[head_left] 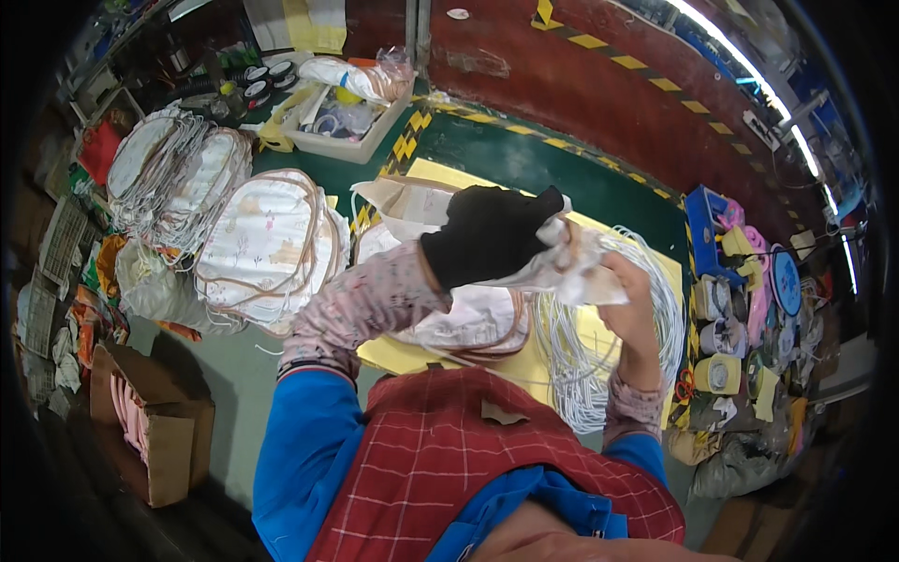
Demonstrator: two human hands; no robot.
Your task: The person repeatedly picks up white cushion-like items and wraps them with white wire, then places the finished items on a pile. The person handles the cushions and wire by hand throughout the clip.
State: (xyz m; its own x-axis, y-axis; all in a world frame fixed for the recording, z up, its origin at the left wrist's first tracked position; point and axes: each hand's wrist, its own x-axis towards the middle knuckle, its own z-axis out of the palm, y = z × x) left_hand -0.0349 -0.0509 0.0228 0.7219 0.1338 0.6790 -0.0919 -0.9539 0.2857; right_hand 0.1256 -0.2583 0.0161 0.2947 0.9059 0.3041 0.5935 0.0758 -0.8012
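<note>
My left hand (496, 234), in a black glove, is closed on a bunched white fabric piece (571, 272) with brown edging. Bare, my right hand (631, 292) grips the other side of the same piece, its fingers partly hidden by the folds. Both hands are raised above the work table. Beneath them lies a pile of white fabric panels (473, 318) with brown binding, partly covered by my left arm. A large bundle of white cords (585, 375) spreads on a yellow sheet (665, 272) below my right hand.
Stacked printed panels (262, 239) stand to the left, and more panels with tangled cords (173, 178) lie beyond. A filled plastic bin (351, 140) sits at the back. On the right are a blue crate (702, 229) and tape rolls; an open cardboard box (178, 450) is lower left.
</note>
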